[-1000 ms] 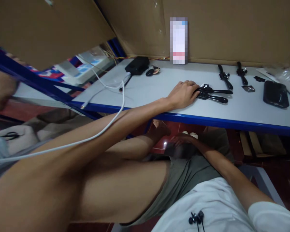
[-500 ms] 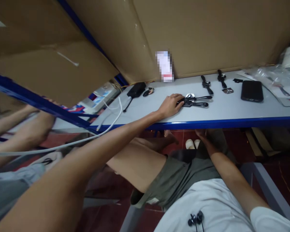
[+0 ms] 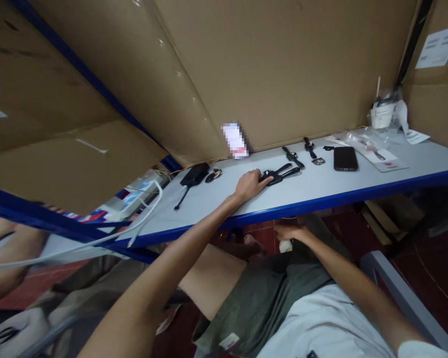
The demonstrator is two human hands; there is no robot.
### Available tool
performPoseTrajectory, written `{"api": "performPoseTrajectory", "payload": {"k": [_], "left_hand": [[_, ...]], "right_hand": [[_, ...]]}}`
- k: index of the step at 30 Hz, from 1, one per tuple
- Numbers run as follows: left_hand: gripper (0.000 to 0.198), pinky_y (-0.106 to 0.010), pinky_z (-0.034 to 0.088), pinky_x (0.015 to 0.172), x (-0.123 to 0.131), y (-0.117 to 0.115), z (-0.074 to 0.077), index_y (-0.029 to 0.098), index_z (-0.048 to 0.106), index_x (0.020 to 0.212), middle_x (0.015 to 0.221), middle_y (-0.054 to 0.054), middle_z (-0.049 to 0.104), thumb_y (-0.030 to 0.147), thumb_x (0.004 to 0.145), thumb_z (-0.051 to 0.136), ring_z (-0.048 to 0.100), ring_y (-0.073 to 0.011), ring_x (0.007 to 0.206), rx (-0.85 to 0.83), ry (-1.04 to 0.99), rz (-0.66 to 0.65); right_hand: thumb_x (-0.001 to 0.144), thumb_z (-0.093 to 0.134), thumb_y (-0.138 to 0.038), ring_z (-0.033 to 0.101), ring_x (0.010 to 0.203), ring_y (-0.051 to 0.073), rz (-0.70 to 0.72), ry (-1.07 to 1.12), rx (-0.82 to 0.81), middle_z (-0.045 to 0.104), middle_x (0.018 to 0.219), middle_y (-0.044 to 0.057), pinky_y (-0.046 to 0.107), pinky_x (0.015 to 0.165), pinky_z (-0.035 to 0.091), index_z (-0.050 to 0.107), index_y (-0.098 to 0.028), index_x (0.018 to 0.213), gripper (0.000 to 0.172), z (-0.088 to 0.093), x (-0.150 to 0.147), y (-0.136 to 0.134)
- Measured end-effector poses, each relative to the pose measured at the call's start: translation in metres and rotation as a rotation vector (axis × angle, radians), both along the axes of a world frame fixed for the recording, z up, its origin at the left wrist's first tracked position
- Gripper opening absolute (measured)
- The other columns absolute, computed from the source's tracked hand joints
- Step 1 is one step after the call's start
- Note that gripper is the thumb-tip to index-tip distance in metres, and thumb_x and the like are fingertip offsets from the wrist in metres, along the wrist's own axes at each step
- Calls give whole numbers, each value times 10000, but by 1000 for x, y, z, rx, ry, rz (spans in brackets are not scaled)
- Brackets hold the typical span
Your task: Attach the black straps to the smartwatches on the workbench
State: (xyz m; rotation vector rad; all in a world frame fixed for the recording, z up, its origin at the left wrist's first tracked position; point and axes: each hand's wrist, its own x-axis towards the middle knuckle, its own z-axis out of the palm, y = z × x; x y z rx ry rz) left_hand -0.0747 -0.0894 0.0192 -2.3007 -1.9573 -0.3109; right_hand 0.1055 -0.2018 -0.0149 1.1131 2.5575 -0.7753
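Note:
My left hand (image 3: 251, 185) reaches across the grey table (image 3: 216, 209) with its blue edge. Its fingers are curled over the near end of two black wristwatches (image 3: 282, 173) lying side by side. My right hand (image 3: 289, 232) is below the table edge, above my knee, dim and blurred. What its fingers hold, if anything, I cannot make out. A white object (image 3: 284, 246) shows just beneath it.
Two more black watches (image 3: 293, 157) (image 3: 309, 147), a small watch body (image 3: 318, 161), a black phone (image 3: 345, 158) and plastic bags (image 3: 371, 146) lie to the right. A black pouch (image 3: 194, 174) and a white cable (image 3: 138, 228) lie left. Cardboard walls stand behind. Another person's arm (image 3: 7, 263) is far left.
The view has pulled back and tilted up. My left hand stays on the watches. My right hand has risen from my lap toward the underside of the table.

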Motion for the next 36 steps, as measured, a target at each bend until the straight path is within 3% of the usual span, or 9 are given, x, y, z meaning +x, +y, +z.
{"api": "performPoseTrajectory", "payload": {"k": [5,7,10,12,17,21,24,29,36], "left_hand": [[636,-354,446,803,14,14,12,173,764,996,997,-181,766,701,993,409,700,-318,965,-19,23,71],[596,-349,440,805,14,19,16,163,771,1040,1017,-186,769,656,1005,438,698,-315,977,-22,40,58],[556,-358,436,812,7,32,18,136,767,1072,1015,-197,763,616,993,499,688,-326,985,-39,75,37],[596,-364,441,814,2,41,16,148,763,1053,969,-180,755,661,985,466,683,-331,973,-19,56,27],[578,-400,454,911,-6,51,8,164,691,1209,1069,-149,708,651,973,486,629,-325,1060,42,-52,-14],[539,-493,408,1055,-7,51,7,159,599,1359,1236,-155,624,541,989,511,519,-346,1226,126,-108,-103],[475,-507,419,1058,-7,49,10,173,599,1346,1242,-149,594,464,972,560,518,-337,1199,112,-147,-149],[276,-457,492,949,-9,45,17,179,660,1138,1063,-113,622,374,962,576,573,-285,1028,27,-204,-229],[426,-512,493,1032,-14,43,13,210,626,1331,1221,-125,633,410,956,619,571,-303,1159,-10,-259,-374]], "right_hand": [[1023,576,-383,677,781,152,382,195,-94,776,939,50,241,673,459,790,-156,1061,314,70,2,-12],[1008,593,-331,677,794,148,255,335,116,778,960,56,235,703,457,781,-163,1106,271,103,11,10],[992,583,-230,693,900,199,-24,339,526,771,1042,134,270,769,474,775,-112,1090,246,135,23,75],[1000,562,-195,705,975,231,-145,278,648,762,1085,162,301,829,499,765,-87,1110,255,140,27,125],[968,596,-159,728,1067,259,-112,103,712,765,1091,176,350,906,514,768,0,1010,238,133,33,219],[979,345,-356,654,1185,331,-10,16,913,706,1121,247,374,848,468,606,123,636,644,152,26,277],[968,331,-349,660,1148,309,4,-45,960,693,1132,274,361,804,460,493,69,491,655,173,15,309],[1046,381,-256,700,1037,191,172,41,986,740,1083,263,277,791,418,698,125,896,517,187,8,306],[1026,513,-218,700,829,214,257,-28,793,778,990,136,284,704,413,774,-137,1051,275,130,32,226]]}}
